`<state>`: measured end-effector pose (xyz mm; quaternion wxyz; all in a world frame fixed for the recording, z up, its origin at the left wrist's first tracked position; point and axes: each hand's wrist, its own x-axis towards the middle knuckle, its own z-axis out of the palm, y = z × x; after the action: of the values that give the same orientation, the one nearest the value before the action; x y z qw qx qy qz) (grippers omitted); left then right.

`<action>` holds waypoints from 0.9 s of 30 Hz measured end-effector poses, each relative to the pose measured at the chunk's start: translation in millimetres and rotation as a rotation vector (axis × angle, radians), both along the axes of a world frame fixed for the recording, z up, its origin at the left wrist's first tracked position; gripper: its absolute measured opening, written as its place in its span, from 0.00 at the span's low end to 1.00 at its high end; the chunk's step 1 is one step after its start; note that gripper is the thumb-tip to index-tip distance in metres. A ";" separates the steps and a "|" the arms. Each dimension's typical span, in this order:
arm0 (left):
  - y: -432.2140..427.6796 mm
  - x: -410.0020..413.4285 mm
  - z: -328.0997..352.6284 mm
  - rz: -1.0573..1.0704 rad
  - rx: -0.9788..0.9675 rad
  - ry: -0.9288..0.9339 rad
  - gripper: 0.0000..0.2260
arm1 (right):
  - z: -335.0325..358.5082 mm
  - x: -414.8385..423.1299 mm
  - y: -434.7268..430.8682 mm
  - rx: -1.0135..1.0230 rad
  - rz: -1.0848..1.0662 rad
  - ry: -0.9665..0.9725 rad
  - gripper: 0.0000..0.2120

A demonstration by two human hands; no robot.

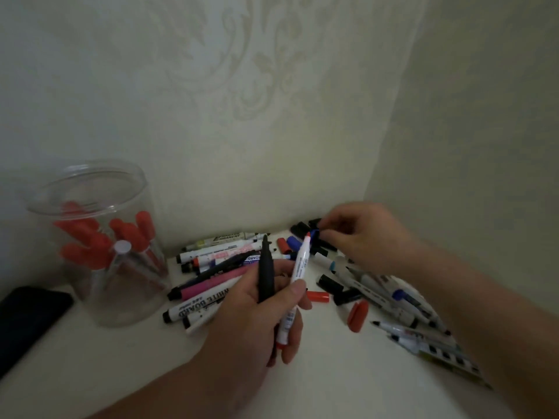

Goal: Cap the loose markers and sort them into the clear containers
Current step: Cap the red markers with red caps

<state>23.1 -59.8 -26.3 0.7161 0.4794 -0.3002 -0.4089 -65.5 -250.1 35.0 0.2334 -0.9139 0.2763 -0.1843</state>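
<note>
**Now two bare tips in one hand, caps under the other**

Farthest left, a dark phone [30, 322] lies on the white table [121, 373]. Beside it stands the clear container [127, 297], upright and open, with a cluster of red-capped markers [90, 237] already leaning inside. Just right of it, against the wall, sits the left pile of markers [217, 258], several of them uncapped.

In front of that pile, the left hand [251, 322] grips two pens at once. Its fingers are curled round a black marker [266, 267] and a white marker [301, 261] with a bare red tip, and the thumb presses on the white barrel. Both tips point away, toward the wall.

Loose caps follow: a small red cap [317, 296] and a bigger red cap [357, 316] lie on the table. The right hand [363, 234] reaches into the corner, fingertips drawn together at a blue cap [314, 232] among black caps [302, 226]. Blur hides whether it is actually pinched. More markers [408, 300] lie strewn under the right forearm.

The likeliest slip is a colour mismatch, since a blue cap on the red tip would send that pen to the wrong container. With two pens in one grip, pushing a cap on could twist the other loose or smear ink on the fingers. The forearm could also sweep the right-hand markers off the edge.
</note>
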 end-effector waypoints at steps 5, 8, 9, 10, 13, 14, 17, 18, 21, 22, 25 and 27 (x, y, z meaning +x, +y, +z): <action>-1.1 3.6 -1.7 -0.144 0.043 0.066 0.07 | -4.4 71.1 -17.7 -0.160 0.177 0.307 0.14; -1.8 5.9 0.0 -0.203 0.014 0.157 0.10 | -10.2 92.2 -25.5 -0.183 0.232 0.412 0.18; -2.0 6.7 -0.1 -0.213 0.008 0.193 0.12 | -11.7 96.4 -27.4 -0.186 0.243 0.431 0.18; -2.2 7.2 0.0 -0.223 0.009 0.224 0.15 | -12.6 99.6 -29.1 -0.190 0.255 0.439 0.17; -2.9 8.3 -0.4 -0.269 0.032 0.292 0.21 | -15.2 105.0 -31.8 -0.183 0.257 0.443 0.16; -2.9 8.5 -0.4 -0.279 0.041 0.309 0.22 | -16.0 105.4 -31.4 -0.178 0.248 0.435 0.15; -2.9 9.0 -0.9 -0.290 0.053 0.300 0.22 | -11.5 98.7 -26.1 -0.134 0.161 0.263 0.14; -2.7 8.8 -0.7 -0.288 0.055 0.278 0.21 | -6.3 92.8 -22.6 -0.076 0.106 0.140 0.13; -2.8 7.3 0.2 -0.261 0.056 0.197 0.19 | 16.8 60.4 -3.0 0.415 0.043 -0.265 0.08; -3.2 6.4 0.2 -0.249 0.062 0.173 0.19 | 23.8 46.6 5.2 0.588 0.073 -0.359 0.08; -5.3 5.2 -2.3 -0.236 0.070 0.136 0.24 | 33.2 11.0 23.8 0.843 0.147 -0.536 0.08; -6.0 5.3 -5.0 -0.240 0.084 0.127 0.27 | 31.5 -3.9 30.0 0.870 0.140 -0.591 0.10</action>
<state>28.4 -65.8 -31.3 0.6590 0.4426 -0.2920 -0.5334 -69.3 -220.1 66.5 0.6707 -0.6579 0.1881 -0.2862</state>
